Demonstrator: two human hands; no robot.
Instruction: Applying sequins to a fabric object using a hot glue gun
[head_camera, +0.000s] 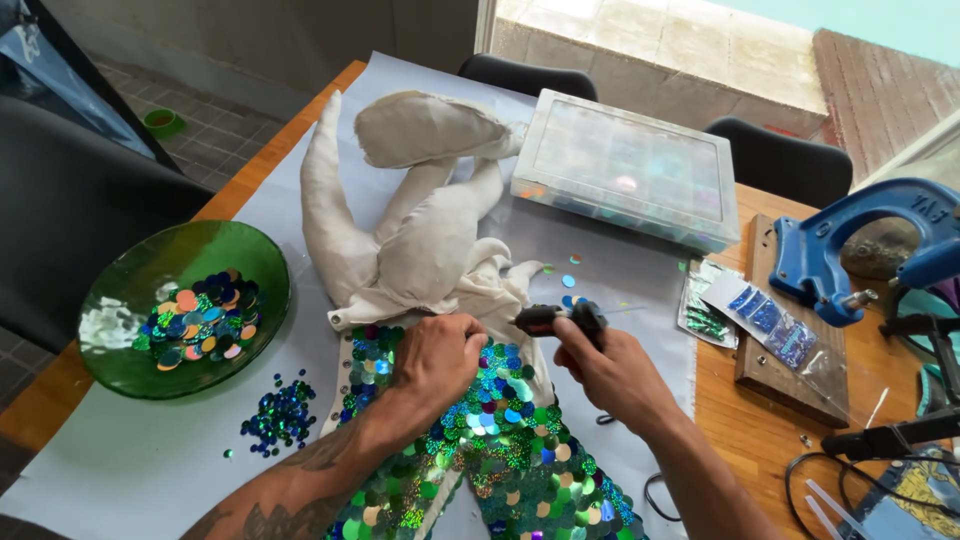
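My left hand (435, 358) presses flat on the sequin-covered part (500, 440) of a stuffed cloth figure, its fingers closed over the sequins near the top edge. The figure's bare white upper body (420, 240) stretches away from me toward the far side. My right hand (605, 365) grips a small black glue gun (558, 318), its nozzle pointing right, just above the sequined area. Loose sequins lie on the white sheet (150, 460) around the figure.
A green glass bowl (130, 270) of mixed sequins sits at the left, a small sequin pile (280, 415) beside it. A clear compartment box (630, 165) stands at the back. At right: sequin bags (765, 320), a blue press tool (860, 245), cables, black chairs.
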